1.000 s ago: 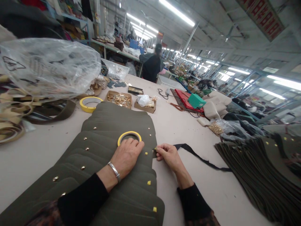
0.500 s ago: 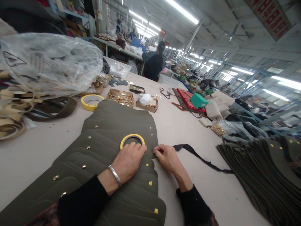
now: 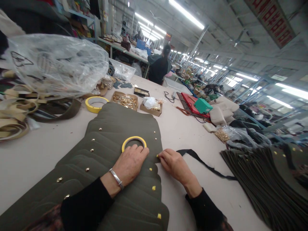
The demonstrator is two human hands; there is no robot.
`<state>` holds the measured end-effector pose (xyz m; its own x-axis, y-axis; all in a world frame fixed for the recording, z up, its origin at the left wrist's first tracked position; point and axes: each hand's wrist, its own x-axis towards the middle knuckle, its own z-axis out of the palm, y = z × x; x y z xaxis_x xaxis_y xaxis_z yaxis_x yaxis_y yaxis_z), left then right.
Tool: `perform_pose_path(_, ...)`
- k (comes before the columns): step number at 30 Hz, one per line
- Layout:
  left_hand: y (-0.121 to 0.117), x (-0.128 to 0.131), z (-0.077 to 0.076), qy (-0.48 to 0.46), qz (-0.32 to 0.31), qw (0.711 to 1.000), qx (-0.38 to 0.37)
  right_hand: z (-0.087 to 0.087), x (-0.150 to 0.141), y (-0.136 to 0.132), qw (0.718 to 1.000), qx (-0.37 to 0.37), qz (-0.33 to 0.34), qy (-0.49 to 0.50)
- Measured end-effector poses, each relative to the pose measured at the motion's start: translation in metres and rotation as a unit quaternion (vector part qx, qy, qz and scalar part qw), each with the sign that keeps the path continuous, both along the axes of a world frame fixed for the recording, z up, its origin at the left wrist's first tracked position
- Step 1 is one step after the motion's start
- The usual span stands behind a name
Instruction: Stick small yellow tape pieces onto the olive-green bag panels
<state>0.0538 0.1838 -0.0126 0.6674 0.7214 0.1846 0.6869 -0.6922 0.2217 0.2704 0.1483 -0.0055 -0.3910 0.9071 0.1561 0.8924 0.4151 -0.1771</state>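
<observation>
My left hand (image 3: 132, 163) is closed on the near rim of a yellow roll of tape (image 3: 127, 141), resting over a fanned stack of dark olive fabric panels (image 3: 113, 179). Gold studs (image 3: 87, 169) run along the panels' left side, and small yellow tape pieces (image 3: 153, 188) sit along their right edge. At that same edge my right hand (image 3: 173, 162) has thumb and fingertips pinched together beside a small yellow tape piece (image 3: 157, 156). Whether the fingertips still grip this piece is hard to see. A black strap (image 3: 202, 160) trails rightward from behind the right hand.
A second, wider yellow tape roll (image 3: 96, 105) lies beyond the stack. Behind it stand boxes of gold hardware (image 3: 125, 100) and a clear plastic bag (image 3: 57, 64). More olive panels (image 3: 260, 179) lie at right, near a green box (image 3: 203, 105). A person (image 3: 158, 69) is further back.
My right hand moved in to the panel edge with the yellow piece, then turned slightly, leaving the piece showing at the edge. My left hand stays on the tape roll. The view shifted slightly.
</observation>
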Motion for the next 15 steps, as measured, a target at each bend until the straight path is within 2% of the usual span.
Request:
perform_pose_path(2,0.001,-0.002,0.0,0.002,0.007,1.0,0.002,0.003,-0.006,0.004,0.998,-0.025,0.022,-0.059)
perform_pose_path(4,0.001,-0.003,0.001,0.003,0.012,1.0,0.001,0.005,-0.013,0.011,0.995,-0.068,-0.003,-0.071)
perform_pose_path(9,0.006,-0.005,0.004,-0.002,0.005,1.0,-0.009,0.013,-0.028,0.028,0.983,-0.132,-0.121,-0.026)
perform_pose_path(12,0.008,-0.01,0.008,-0.02,-0.015,1.0,-0.019,0.017,-0.029,0.028,0.979,-0.147,-0.14,-0.006)
perform_pose_path(15,0.009,-0.016,0.009,-0.084,-0.044,0.994,-0.045,0.019,-0.022,0.018,0.961,-0.235,-0.129,0.073)
